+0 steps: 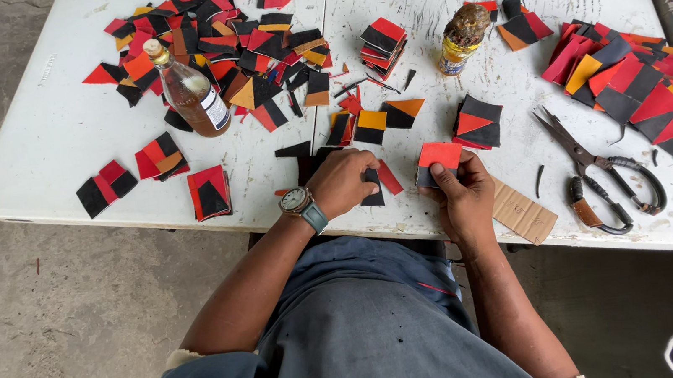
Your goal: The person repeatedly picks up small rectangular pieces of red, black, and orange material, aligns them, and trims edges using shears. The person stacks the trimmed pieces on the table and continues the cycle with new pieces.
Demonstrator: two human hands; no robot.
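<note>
Seated close against the near edge of a white folding table (54, 154), scuffed and scratched, on a bare grey concrete floor (49, 331). Right hand (464, 195) raised just over that near edge, fingers closed on a small square patch (437, 161), red on top with a dark lower part, thumb laid on its face. Left hand (344, 181), a wristwatch (297, 201) at the wrist, knuckles curled, pressed down on a dark square piece (371, 189) flat on the table, a red strip (389, 177) just beyond the fingertips toward the right hand. Just outside the right hand, a ribbed slip of brown cardboard (523, 212) at the edge; farther out on that side, heavy black shears (596, 172) lying flat, handles toward the near edge. A little bare tabletop between the two hands and along the near edge outside the left wrist; beyond the fingertips, mostly crowded. Outside the left hand, small sets of red-and-black squares (208, 192) near the edge. Just past the fingers, more squares in black, red and orange (477, 124). Farther on, a neat stack of squares (382, 44), a small capped jar (461, 38), and a clear glass bottle (188, 89) standing amid a wide loose heap of pieces (209, 34) at the far left. Far right, another spread of larger red, black and orange pieces (637, 87) reaching the table's edge.
</note>
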